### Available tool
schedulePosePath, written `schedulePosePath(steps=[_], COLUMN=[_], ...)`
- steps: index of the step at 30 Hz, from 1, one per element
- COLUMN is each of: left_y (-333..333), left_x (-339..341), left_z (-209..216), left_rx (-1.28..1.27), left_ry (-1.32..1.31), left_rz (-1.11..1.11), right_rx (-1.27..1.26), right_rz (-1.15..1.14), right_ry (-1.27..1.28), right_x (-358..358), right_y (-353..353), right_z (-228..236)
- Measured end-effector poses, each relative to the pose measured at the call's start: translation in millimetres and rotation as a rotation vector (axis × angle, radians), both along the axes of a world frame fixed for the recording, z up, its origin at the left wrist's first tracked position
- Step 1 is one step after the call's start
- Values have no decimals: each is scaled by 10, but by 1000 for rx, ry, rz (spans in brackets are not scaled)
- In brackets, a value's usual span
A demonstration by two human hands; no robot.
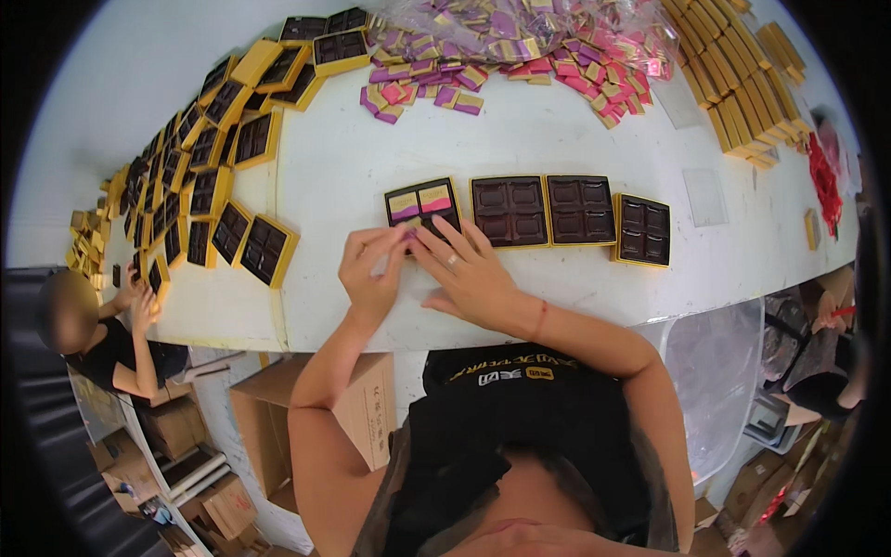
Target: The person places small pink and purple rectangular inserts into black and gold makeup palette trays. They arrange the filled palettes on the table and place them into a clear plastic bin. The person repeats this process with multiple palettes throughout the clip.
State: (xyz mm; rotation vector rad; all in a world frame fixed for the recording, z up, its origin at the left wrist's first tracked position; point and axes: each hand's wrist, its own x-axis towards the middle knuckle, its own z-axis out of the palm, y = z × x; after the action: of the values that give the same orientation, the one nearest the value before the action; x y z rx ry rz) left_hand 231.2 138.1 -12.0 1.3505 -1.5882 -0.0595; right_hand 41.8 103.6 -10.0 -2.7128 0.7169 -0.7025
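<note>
Tray (pixel 424 206) — the yellow-rimmed one with dark compartments — lies on the white table (pixel 371 148) directly at 12 o'clock from both hands, its near edge under the fingertips. Two wrapped bars sit in its far row: one purple-and-cream (pixel 404 204), one pink-and-cream (pixel 435 198). The left hand (pixel 371 269) has its fingers pinched on a small pale piece at the tray's near left corner; what the piece is cannot be told. The right hand (pixel 469 274) lies flat, fingers spread and released, touching the tray's near edge. At 3 o'clock from this tray stand three more trays (pixel 581 210) in a row, all unfilled. At 12 o'clock, far across the table, lies a heap of wrapped bars (pixel 520 46) — too many to count.
</note>
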Motion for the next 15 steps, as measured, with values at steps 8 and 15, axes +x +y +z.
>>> schedulePosePath(steps=[8,15], left_y=[-90,-17], left_x=[-151,-244], left_z=[-75,13], left_rx=[56,139], left_ry=[-509,-679], left_rz=[-161,-145], right_rx=[103,137], right_rz=[-244,-290], right_ry=[-242,-251], right_x=[-752,-953], right_y=[-151,-322], right_z=[234,362])
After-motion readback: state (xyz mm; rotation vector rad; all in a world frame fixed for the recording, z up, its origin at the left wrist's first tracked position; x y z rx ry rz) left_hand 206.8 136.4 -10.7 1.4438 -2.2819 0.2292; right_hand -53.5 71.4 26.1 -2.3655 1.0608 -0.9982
